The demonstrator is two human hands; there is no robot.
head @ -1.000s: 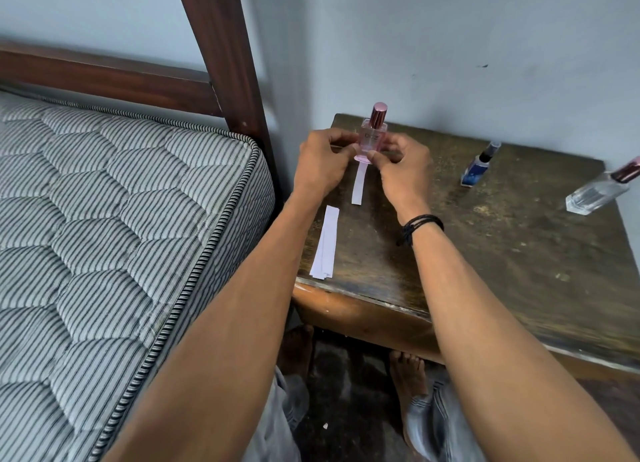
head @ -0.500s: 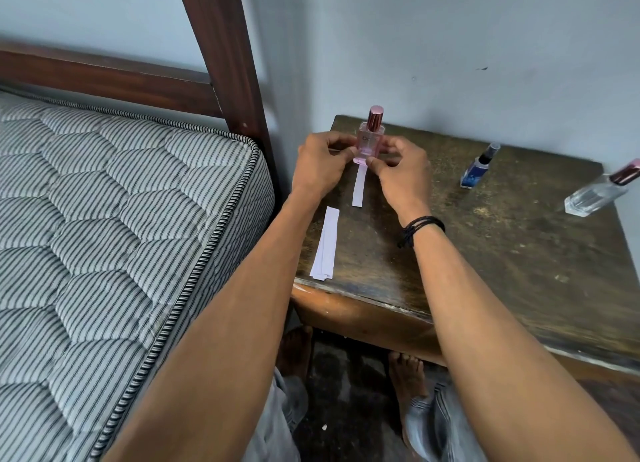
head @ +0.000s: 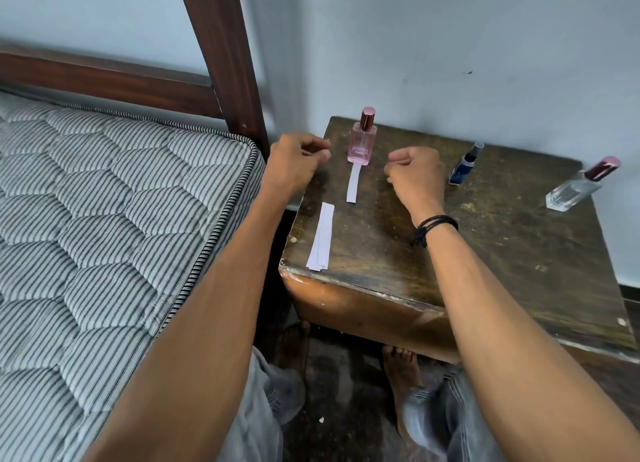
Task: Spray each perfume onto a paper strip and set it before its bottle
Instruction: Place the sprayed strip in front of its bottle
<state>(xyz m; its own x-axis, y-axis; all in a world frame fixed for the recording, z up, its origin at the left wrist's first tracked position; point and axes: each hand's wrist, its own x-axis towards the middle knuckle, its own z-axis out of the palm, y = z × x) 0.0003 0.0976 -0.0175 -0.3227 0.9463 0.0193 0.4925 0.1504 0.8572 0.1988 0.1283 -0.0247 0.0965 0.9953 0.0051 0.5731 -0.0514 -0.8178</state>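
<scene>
A pink perfume bottle (head: pixel 361 141) with a dark red cap stands upright at the back left of the wooden side table (head: pixel 485 253). A white paper strip (head: pixel 353 183) lies flat just in front of it, its far end touching the bottle's base. My left hand (head: pixel 297 161) hovers left of the bottle and my right hand (head: pixel 415 174) right of it, both with fingers curled and holding nothing. A small blue bottle (head: pixel 464 165) and a clear bottle (head: pixel 578 186) with a dark red cap stand further right.
A short stack of spare paper strips (head: pixel 321 238) lies near the table's front left corner. A striped mattress (head: pixel 104 219) and dark wooden bedpost (head: pixel 221 52) border the table on the left. The wall runs behind; my bare feet rest under the table.
Both hands let go of the pink bottle and the strip and drew apart to either side. The bottle now stands alone with the strip before it.
</scene>
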